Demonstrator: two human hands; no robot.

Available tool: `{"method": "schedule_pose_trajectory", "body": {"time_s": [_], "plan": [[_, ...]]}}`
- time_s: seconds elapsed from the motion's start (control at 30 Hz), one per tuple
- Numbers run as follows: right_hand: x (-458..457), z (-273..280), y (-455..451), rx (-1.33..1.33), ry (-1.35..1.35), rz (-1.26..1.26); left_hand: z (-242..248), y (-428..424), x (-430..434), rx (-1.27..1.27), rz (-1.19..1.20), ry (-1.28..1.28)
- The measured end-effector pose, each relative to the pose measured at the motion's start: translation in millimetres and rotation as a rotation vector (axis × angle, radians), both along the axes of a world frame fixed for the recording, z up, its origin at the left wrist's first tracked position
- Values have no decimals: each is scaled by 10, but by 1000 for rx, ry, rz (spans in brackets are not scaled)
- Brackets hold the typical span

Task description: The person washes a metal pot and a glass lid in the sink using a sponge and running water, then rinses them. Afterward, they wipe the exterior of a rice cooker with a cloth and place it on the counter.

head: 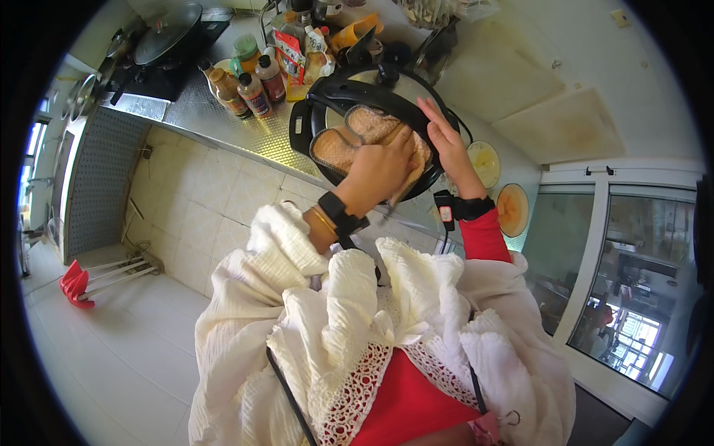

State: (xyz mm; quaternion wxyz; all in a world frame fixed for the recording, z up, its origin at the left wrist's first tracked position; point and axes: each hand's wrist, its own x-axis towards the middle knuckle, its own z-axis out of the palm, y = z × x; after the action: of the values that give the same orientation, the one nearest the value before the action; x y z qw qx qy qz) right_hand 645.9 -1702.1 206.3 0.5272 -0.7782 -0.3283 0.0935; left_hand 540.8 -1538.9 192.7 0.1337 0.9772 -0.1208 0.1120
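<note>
My left hand, wearing a gold bangle and a black wrist strap, presses a bunched tan cloth with grey edging against a round black electric pan. The fingers curl into the cloth, and part of it hangs down below them. My right hand rests with straight fingers on the right side of the pan's black rim, holding nothing. A lid with a black knob shows at the far side of the pan. The cloth and my left hand hide much of the pan.
Sauce bottles, a jar with a green lid and food packets crowd the metallic counter left of the pan. Two round plates lie at the right. A lidded wok sits on the stove. Sliding glass doors stand right.
</note>
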Motion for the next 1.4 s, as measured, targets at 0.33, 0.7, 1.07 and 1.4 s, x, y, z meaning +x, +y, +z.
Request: {"method": "schedule_pose_trajectory", "body": {"time_s": [0.33, 0.7, 1.07, 1.4], "plan": [[-61, -35, 95, -190, -348, -72, -218, 826, -502, -125, 279, -11], [-229, 95, 391, -365, -364, -259, -455, 1080, -274, -190, 366, -115], [-197, 254, 459, -433, -330, -243, -206, 1671, 754, -351, -349, -180], [-245, 201, 583, -568, -333, -410, -185, 1651, 1092, -570, -650, -122]]}}
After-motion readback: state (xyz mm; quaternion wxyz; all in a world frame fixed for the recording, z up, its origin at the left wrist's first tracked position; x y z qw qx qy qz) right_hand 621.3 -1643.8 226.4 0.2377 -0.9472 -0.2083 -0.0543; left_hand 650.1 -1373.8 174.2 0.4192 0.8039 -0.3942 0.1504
